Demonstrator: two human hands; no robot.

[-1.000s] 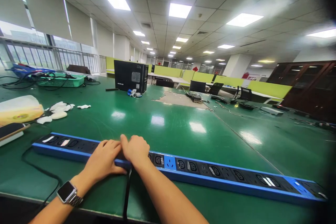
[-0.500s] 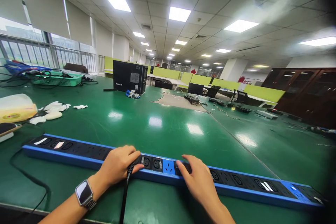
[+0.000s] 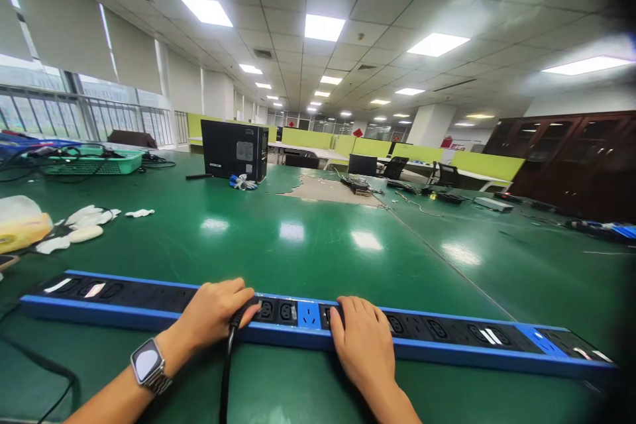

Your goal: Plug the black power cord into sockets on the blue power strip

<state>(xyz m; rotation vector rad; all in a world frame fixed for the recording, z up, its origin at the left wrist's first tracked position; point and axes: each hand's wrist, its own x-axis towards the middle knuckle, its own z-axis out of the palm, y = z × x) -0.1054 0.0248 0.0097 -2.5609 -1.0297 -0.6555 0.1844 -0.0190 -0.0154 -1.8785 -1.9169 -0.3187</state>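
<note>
So there's a long blue and black power strip [image 3: 437, 338] lying across the near edge of the green table [image 3: 308, 245], and the left hand [image 3: 213, 311] is curled round a black plug [image 3: 243, 310] seated in one of its sockets, with the cable [image 3: 224, 377] dropping toward the camera. The right hand [image 3: 362, 344] lies flat on the strip just right of the blue socket, fingers loosely spread, holding nothing. Further back there's a black PC case [image 3: 233, 149], a green basket [image 3: 92, 162] full of cables and some white scraps [image 3: 84, 222] off to the left
</note>
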